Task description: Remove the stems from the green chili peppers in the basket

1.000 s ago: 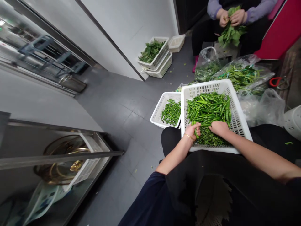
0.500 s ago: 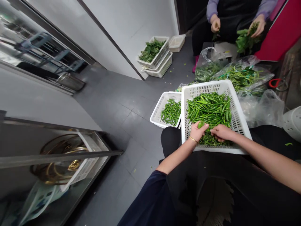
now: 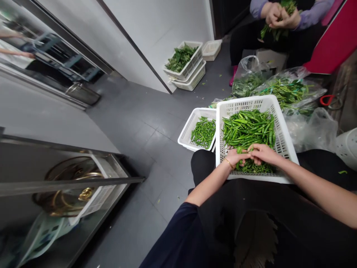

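Observation:
A white slotted basket (image 3: 288,149) rests across my lap. Long green chili peppers (image 3: 249,128) are heaped in its far part, and smaller green trimmings (image 3: 255,168) lie in its near part. Over the near side, my left hand (image 3: 236,157) is closed around green chili peppers, with a bit of green showing by the thumb. My right hand (image 3: 263,153) meets its fingertips in a pinch. What lies between those right fingertips is too small and hidden to make out.
Left of my lap stands a second white basket (image 3: 182,138) with trimmed green chilies. Bagged leafy greens (image 3: 284,91) and red-handled scissors (image 3: 327,99) lie beyond. A co-worker's hands (image 3: 281,16) hold leaves. Stacked baskets (image 3: 192,82) stand by the wall; a metal rack (image 3: 122,182) is at left.
My right hand has moved up and left to meet my left fingertips. The co-worker's hands have come together around the greens. Another person's arms now show at far left.

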Motion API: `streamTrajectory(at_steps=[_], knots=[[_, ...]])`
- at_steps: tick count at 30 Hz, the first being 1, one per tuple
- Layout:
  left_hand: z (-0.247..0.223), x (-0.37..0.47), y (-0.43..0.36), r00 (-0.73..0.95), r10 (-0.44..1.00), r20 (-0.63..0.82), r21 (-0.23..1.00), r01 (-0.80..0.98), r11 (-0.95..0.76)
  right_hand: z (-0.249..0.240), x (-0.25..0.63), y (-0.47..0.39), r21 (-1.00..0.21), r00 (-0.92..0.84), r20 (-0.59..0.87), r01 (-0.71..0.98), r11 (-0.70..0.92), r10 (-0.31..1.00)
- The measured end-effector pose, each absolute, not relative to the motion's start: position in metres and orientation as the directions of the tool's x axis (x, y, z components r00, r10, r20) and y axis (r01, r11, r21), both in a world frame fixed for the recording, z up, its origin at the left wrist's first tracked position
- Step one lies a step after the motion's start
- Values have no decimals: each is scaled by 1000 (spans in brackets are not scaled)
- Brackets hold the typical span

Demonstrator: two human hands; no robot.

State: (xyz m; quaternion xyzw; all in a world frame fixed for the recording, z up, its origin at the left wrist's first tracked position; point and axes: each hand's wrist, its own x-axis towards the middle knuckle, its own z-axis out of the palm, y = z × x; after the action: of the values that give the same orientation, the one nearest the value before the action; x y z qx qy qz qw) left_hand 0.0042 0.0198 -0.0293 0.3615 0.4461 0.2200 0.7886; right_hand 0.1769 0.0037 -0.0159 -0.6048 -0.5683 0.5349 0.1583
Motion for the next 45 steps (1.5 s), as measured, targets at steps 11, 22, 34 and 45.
streamTrajectory(at_steps=[11,22,34,45], knots=[[-27,-1,12,604,415,-681,607,148,781,-17,174,-11,-262,-350,-181,918,298,919],[-34,-7,20,297,655,-695,563,-342,752,-31,150,66,-24,-282,-313,957,289,907],[-32,-6,17,614,343,-711,454,28,890,9,165,-20,-617,-781,-289,595,516,554],[-21,-14,19,353,666,-657,574,-338,746,-19,138,82,-74,-370,-368,926,370,853]])
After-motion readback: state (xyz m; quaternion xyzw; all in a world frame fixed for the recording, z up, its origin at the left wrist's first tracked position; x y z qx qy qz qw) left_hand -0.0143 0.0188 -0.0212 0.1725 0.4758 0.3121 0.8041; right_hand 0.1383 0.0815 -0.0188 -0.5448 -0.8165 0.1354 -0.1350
